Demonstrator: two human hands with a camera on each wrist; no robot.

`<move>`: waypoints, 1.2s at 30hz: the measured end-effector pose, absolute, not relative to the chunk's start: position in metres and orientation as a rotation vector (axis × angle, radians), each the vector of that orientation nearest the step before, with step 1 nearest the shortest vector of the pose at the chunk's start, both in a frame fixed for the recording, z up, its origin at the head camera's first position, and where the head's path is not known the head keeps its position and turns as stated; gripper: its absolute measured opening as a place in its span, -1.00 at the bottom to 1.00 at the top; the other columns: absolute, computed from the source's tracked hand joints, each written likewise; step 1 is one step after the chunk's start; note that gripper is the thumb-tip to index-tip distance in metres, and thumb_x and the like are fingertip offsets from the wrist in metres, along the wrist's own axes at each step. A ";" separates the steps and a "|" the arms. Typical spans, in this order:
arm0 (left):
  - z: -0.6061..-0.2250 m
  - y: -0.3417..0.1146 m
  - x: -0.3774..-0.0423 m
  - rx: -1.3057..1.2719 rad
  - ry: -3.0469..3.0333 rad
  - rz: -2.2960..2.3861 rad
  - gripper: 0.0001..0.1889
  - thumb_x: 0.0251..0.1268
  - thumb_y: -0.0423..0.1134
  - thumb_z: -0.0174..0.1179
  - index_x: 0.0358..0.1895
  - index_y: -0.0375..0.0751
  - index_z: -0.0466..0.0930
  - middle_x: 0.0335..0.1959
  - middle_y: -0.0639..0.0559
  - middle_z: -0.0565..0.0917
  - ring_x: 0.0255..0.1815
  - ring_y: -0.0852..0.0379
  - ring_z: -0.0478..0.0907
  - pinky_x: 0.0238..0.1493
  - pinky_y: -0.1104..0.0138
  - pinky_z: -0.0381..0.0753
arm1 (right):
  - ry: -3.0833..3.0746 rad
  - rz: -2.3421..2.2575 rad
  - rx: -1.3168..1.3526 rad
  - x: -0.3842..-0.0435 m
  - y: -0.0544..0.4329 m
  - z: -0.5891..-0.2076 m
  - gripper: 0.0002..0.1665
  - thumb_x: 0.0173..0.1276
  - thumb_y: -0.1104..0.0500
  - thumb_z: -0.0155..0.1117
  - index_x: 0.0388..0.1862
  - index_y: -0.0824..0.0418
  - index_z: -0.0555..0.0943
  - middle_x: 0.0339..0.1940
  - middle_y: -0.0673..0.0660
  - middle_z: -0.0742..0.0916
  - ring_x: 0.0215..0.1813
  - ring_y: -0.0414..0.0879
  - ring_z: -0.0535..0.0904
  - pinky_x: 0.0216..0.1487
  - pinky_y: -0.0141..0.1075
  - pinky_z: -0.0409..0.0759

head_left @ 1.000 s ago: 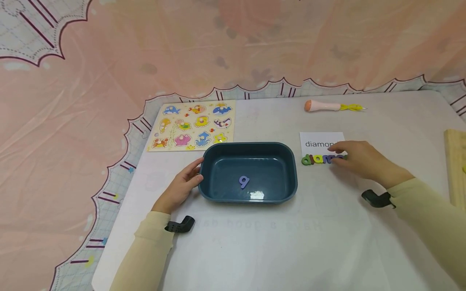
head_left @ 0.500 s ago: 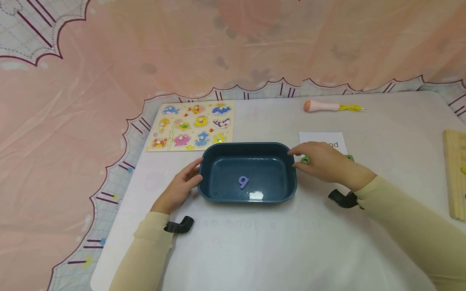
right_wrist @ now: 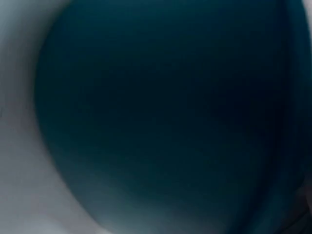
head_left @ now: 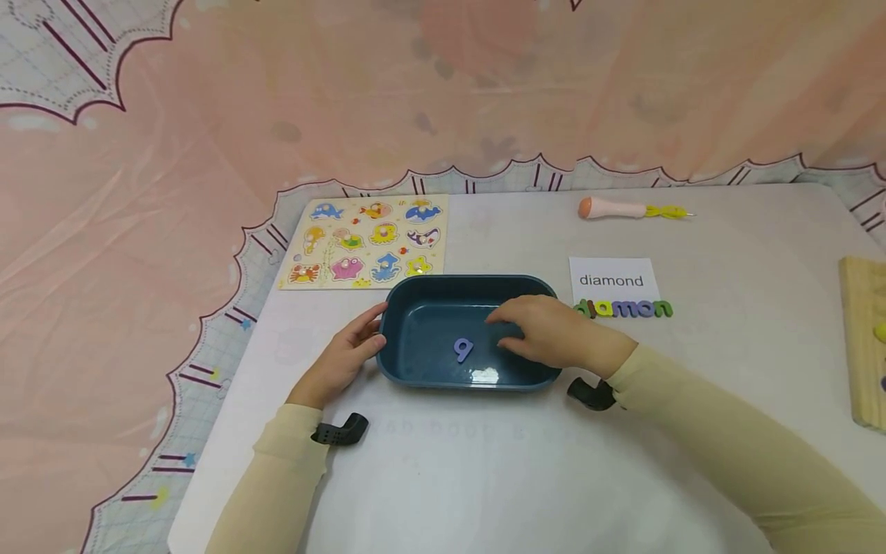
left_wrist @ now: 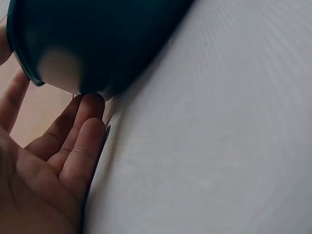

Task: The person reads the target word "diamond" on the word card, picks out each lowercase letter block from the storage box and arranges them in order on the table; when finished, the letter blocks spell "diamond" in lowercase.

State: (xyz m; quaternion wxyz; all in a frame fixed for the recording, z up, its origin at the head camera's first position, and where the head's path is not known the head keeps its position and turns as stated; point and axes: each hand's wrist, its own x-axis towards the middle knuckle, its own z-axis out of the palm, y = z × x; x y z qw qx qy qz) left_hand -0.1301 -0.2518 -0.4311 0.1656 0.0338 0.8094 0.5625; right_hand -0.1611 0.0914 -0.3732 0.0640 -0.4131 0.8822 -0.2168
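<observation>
Our right hand (head_left: 547, 338) is positioned over the dark blue tray (head_left: 415, 304), inside its right half. Its fingers are loosely extended toward the purple foam letter (head_left: 463, 347), which lies flat on the tray floor just ahead of the fingertips and apart from them. We hold nothing in this hand that the head view shows. The right wrist view shows only the blurred dark interior of the tray (right_wrist: 161, 122).

Our left hand (head_left: 344, 355) rests against the outer left wall of the tray with fingers straight and relaxed. In the left wrist view the fingertips (left_wrist: 90, 105) touch the lower edge of the tray (left_wrist: 97, 39), palm (left_wrist: 34, 180) turned up beside the table surface.

Behind the right wrist, just outside the tray's right rim, the foam letters (head_left: 624, 309) form a row reading "diamon" directly below the word card (head_left: 611, 278) printed "diamond". Well beyond the card lies a pink tool (head_left: 616, 208). Beyond the left hand, past the tray's far left corner, sits the animal peg puzzle (head_left: 367, 240). A wooden board (head_left: 861, 338) lies far to the right of the right arm.
</observation>
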 end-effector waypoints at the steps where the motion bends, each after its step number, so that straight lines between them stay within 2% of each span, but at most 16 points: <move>1: -0.431 -0.252 -0.130 0.099 2.307 1.600 -0.33 0.56 -0.12 0.08 0.61 -0.08 0.05 0.51 -0.36 0.19 0.50 -0.31 0.16 0.41 -0.15 0.17 | 2.658 -0.654 -1.243 -0.161 0.088 -0.375 -0.60 0.34 0.20 0.42 0.12 0.30 0.66 0.10 0.18 0.72 0.17 0.08 0.62 0.22 -0.04 0.55; 18: -0.433 -0.252 -0.131 0.097 2.300 1.609 -0.34 0.57 -0.14 0.07 0.60 -0.10 0.06 0.52 -0.37 0.18 0.51 -0.31 0.14 0.42 -0.16 0.15 | 2.565 -0.695 -1.205 -0.159 0.055 -0.396 -0.60 0.40 0.19 0.36 0.16 0.31 0.63 0.13 0.18 0.71 0.19 0.03 0.62 0.26 -0.09 0.52; 36: -0.433 -0.253 -0.131 0.113 2.296 1.634 -0.37 0.58 -0.19 0.06 0.60 -0.12 0.08 0.49 -0.38 0.23 0.48 -0.31 0.20 0.41 -0.14 0.19 | 2.513 -0.632 -1.217 -0.164 0.048 -0.410 -0.56 0.39 0.19 0.36 0.22 0.29 0.61 0.17 0.17 0.70 0.22 0.03 0.60 0.28 -0.09 0.50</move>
